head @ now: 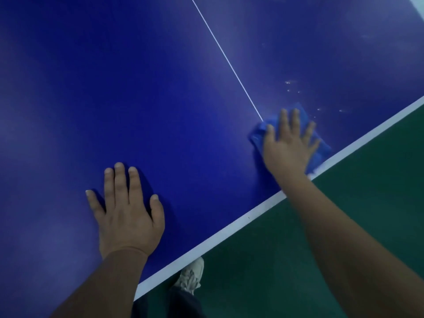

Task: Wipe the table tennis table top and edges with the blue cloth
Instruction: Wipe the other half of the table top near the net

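Pressing flat with its five fingers spread wide, the right hand (289, 146) pins one blue cloth (321, 146) to the table (160, 88), just inside the white edge band (229, 235). The cloth is crumpled and shows beyond the fingertips and on both sides of the palm. One thin white centre line (226, 58) runs up the top from the thumb side of that hand. A few pale specks (290, 82) lie ahead of the fingers. The left hand (127, 210) rests well apart from the cloth, palm down, fingers straight and spread, holding nothing. Below the edge band, near the left forearm, one pale shoe (191, 275) stands on the green floor (344, 226).
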`<state>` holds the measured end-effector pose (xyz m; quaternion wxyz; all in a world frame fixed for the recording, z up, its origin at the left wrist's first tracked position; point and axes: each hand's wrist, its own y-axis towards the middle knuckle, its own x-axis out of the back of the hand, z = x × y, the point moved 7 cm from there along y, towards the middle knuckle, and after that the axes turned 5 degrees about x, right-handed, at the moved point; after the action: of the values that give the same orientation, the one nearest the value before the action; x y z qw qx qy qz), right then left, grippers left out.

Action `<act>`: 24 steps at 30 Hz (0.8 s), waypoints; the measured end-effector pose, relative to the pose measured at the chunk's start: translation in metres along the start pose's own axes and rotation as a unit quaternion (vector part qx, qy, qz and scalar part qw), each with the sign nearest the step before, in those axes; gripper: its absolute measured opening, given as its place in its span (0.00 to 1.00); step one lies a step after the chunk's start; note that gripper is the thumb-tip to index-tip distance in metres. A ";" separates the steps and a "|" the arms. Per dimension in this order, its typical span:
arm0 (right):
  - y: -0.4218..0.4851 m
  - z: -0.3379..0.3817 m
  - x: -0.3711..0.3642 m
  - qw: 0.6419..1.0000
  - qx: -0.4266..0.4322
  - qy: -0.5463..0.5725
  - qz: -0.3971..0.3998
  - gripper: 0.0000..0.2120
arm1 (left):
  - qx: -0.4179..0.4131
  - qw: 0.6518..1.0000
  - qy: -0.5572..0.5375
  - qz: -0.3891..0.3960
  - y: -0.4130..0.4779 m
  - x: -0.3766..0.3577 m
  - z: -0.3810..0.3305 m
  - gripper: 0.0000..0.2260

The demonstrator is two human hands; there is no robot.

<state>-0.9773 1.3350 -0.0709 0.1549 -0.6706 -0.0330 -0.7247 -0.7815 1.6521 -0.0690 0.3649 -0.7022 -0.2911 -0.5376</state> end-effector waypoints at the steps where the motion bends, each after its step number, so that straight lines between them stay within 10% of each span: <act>1: -0.007 -0.028 0.003 1.000 -0.024 0.001 0.006 0.32 | 0.001 1.000 0.002 0.001 0.000 0.000 0.000 0.33; 6: -0.019 -0.011 0.000 0.999 -0.040 0.001 -0.019 0.30 | -0.003 1.000 -0.008 -0.001 -0.001 0.002 -0.001 0.33; 13: -0.120 0.075 -0.031 0.926 0.373 -0.048 0.007 0.28 | -0.006 1.000 -0.017 -0.006 -0.001 0.003 -0.002 0.34; 21: 0.016 -0.068 0.015 0.999 -0.033 0.011 -0.005 0.30 | -0.008 1.000 -0.012 -0.021 0.000 0.000 0.000 0.33; 24: -0.022 -0.009 -0.002 1.000 0.001 0.006 -0.026 0.31 | -0.015 0.999 -0.021 -0.023 0.000 0.000 0.001 0.31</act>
<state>-0.9914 1.3536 -0.0703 0.1371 -0.6652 -0.0499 -0.7323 -0.7811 1.6531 -0.0691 0.3355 -0.7119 -0.3064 -0.5355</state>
